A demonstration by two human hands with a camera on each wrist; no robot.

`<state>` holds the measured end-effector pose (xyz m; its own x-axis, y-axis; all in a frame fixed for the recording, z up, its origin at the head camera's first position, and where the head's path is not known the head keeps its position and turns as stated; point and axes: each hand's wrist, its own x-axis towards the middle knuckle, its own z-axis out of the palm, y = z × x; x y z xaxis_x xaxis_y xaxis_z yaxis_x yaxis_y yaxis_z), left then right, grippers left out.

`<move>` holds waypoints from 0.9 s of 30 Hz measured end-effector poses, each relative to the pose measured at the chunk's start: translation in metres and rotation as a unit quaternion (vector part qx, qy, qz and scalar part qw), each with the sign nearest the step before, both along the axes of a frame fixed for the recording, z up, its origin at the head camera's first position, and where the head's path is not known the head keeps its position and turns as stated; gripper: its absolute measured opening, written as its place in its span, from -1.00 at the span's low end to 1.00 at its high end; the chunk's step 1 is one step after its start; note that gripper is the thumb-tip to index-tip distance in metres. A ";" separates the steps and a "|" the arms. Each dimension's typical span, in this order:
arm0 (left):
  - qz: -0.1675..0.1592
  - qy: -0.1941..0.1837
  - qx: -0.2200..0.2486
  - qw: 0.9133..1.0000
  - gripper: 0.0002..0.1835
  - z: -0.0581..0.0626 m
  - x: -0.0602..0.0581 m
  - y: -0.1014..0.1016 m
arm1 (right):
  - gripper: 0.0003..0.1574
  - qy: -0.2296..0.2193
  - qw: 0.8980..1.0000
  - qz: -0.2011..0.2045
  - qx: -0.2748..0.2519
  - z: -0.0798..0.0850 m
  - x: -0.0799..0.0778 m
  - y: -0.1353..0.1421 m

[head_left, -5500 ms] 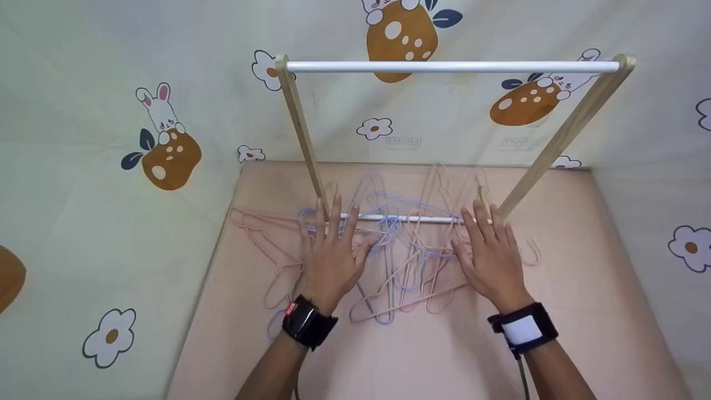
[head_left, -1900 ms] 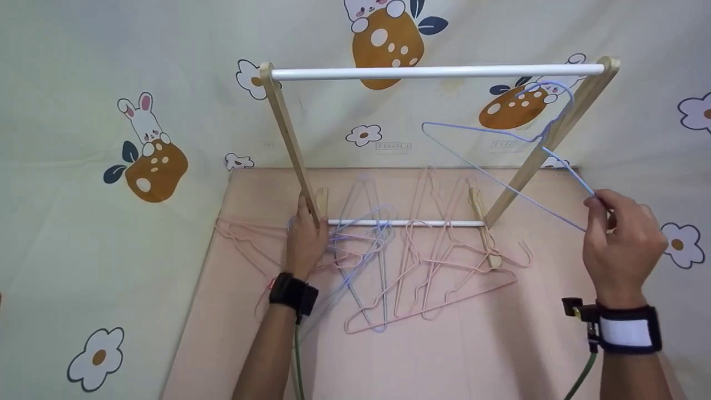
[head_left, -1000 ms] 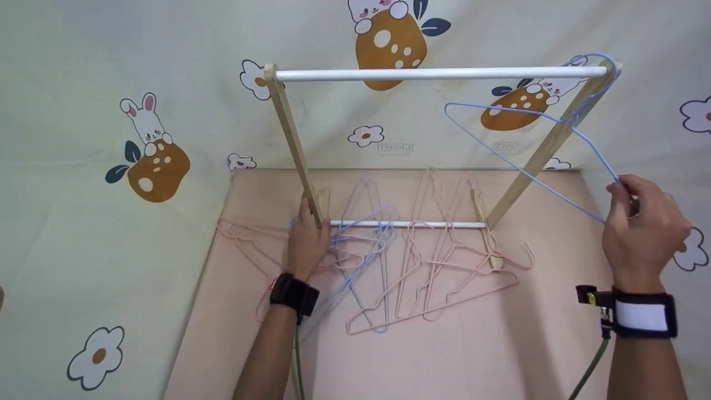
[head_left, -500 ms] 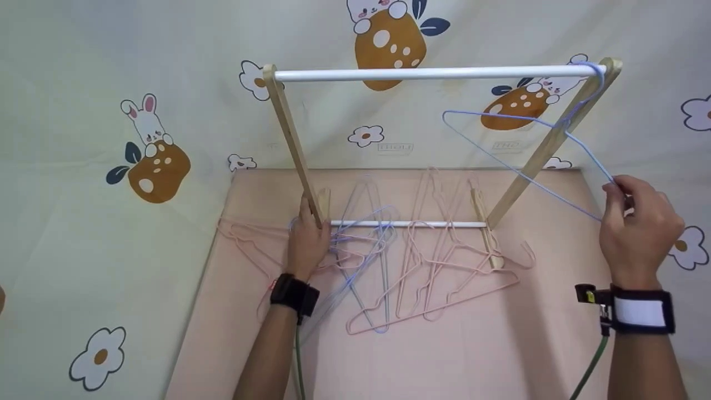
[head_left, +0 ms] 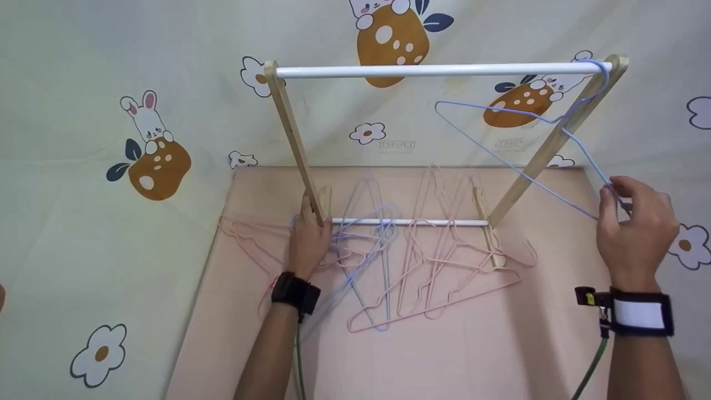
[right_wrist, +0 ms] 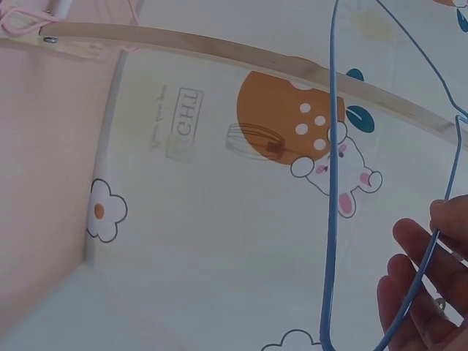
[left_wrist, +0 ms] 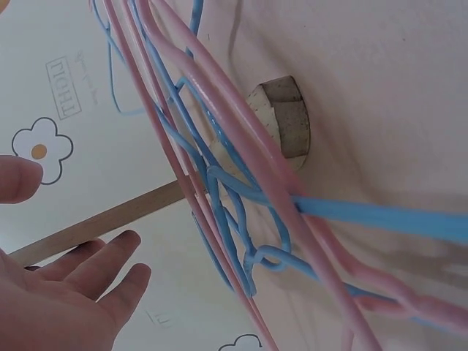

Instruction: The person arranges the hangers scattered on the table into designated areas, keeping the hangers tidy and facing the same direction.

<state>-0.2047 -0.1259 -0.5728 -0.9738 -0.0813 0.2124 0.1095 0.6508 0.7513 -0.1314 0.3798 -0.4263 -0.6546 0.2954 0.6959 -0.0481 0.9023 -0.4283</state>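
A white top rail [head_left: 433,70] joins two wooden posts of a small clothes rack. My left hand [head_left: 309,244] holds the foot of the left post [head_left: 294,133], which passes between thumb and fingers in the left wrist view. On the right, my right hand [head_left: 639,230] pinches the shoulder of a blue hanger [head_left: 511,165] between thumb and fingers. The hanger is raised and tilted, and its hook [head_left: 605,83] overlaps the rail's right end in the head view. Several pink hangers [head_left: 433,305] and blue hangers [head_left: 355,273] lie tangled around the rack's base.
A white lower bar [head_left: 411,223] runs between the posts near the pink surface [head_left: 444,361]. The rack's right wooden foot [head_left: 496,255] lies among pink hangers. A patterned cloth wall [head_left: 166,250] encloses the back and sides.
Both hands lay spread over the hangers first. The left then took the left post; the right lifted a blue hanger up to the rail's right end. Lately the hook has dipped slightly to rail level.
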 end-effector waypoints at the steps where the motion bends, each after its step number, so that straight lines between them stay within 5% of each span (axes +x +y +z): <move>1: 0.000 -0.001 0.001 1.000 -0.09 0.000 0.000 0.000 | -0.68 -0.002 1.000 0.000 -0.003 -0.001 0.001 0.000; 19: -0.007 0.013 -0.003 1.000 -0.10 -0.001 0.002 -0.002 | -0.58 -0.006 1.000 0.020 -0.006 -0.003 -0.001 -0.002; 27: -0.007 -0.006 -0.001 1.000 -0.08 -0.002 0.002 -0.002 | -0.42 0.035 0.998 0.041 0.012 -0.002 -0.001 -0.004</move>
<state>-0.2029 -0.1280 -0.5744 -0.9775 -0.0675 0.2001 0.1088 0.6512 0.7510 -0.1325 0.3758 -0.4283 -0.6253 0.2252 0.7472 -0.1517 0.9041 -0.3994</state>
